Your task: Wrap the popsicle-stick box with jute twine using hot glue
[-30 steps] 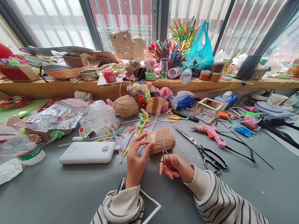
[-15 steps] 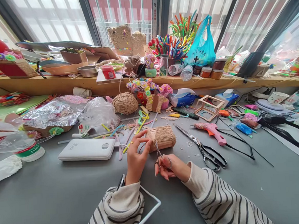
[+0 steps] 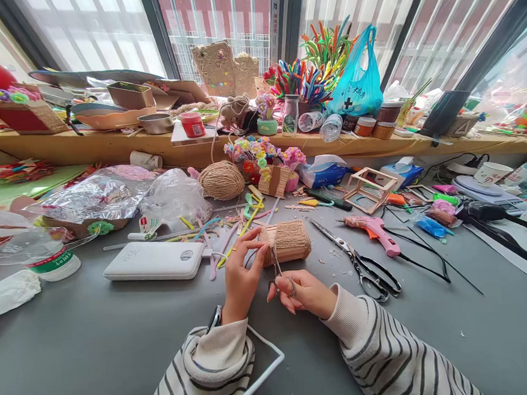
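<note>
A small box wrapped in jute twine [image 3: 288, 240] lies on the grey table [image 3: 98, 347] in front of me. My left hand [image 3: 242, 274] pinches its left end between thumb and fingers. My right hand [image 3: 304, 291] is closed on a pair of small scissors [image 3: 279, 276], whose tips point up at the wrapped box's left end. Both sleeves are striped.
A white power bank [image 3: 154, 261] lies to the left, large black-handled scissors [image 3: 361, 263] and a pink glue gun [image 3: 374, 230] to the right. A ball of jute twine [image 3: 221, 180], plastic bags, pipe cleaners and a small wooden frame [image 3: 371, 190] crowd the back. A cluttered wooden shelf [image 3: 107, 149] runs under the windows.
My right hand has brought the small scissors left and closer to the wrapped box's end. My left hand keeps its hold on the box.
</note>
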A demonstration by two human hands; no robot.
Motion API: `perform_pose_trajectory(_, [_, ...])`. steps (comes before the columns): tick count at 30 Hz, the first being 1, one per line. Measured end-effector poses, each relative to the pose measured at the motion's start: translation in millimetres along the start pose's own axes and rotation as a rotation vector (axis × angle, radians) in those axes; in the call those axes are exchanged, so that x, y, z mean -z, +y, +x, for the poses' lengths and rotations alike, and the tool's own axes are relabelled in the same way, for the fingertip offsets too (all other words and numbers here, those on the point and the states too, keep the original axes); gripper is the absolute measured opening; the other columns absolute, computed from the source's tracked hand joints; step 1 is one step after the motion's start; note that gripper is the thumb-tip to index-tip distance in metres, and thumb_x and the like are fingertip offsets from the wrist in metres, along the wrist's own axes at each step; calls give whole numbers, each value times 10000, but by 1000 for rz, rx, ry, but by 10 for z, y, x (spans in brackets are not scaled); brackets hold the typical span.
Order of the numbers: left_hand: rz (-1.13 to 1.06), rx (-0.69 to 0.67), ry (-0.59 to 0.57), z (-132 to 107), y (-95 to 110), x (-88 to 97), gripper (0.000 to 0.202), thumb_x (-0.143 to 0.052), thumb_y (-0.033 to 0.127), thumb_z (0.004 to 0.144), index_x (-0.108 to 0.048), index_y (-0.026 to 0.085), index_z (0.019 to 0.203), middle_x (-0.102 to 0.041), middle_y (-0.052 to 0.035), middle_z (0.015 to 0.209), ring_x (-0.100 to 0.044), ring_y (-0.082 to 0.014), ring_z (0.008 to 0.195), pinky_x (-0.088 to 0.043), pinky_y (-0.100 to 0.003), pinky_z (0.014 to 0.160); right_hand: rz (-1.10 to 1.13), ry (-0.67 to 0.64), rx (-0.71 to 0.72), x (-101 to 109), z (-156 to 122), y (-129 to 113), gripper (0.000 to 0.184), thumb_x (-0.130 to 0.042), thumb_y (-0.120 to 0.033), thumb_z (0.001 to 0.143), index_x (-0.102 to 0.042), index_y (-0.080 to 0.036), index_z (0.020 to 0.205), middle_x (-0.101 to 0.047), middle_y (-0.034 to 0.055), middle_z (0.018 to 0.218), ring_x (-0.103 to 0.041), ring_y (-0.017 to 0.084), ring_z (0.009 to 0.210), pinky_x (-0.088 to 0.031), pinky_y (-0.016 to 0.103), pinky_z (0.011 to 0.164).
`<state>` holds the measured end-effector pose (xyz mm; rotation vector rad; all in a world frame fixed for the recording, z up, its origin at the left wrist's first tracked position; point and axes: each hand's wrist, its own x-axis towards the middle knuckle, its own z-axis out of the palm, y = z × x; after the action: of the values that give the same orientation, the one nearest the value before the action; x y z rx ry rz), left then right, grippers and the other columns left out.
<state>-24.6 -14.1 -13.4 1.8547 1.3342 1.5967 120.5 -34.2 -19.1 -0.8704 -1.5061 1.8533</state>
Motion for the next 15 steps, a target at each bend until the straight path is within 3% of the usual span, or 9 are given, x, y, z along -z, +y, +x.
perform_pose_trajectory(8, [0, -2, 5, -8, -3, -8, 94, -540, 279, 799, -579, 194, 784, -608, -77, 1114, -555, -198, 1073, -420, -395, 937, 35, 85, -134, -60, 7, -80, 543, -603, -646, 591, -567, -120, 720, -436, -85, 378, -272, 17, 312, -159, 198, 352])
perform_pose_trajectory(15, [-2, -13, -1, 2, -6, -17, 91, -529, 273, 806, -564, 193, 782, -601, -78, 1124, -550, -194, 1078, -418, -391, 937, 68, 97, -154, -94, 34, -67, 508, -608, -635, 585, -514, -144, 668, -452, -86, 376, -269, 13, 291, -172, 184, 331])
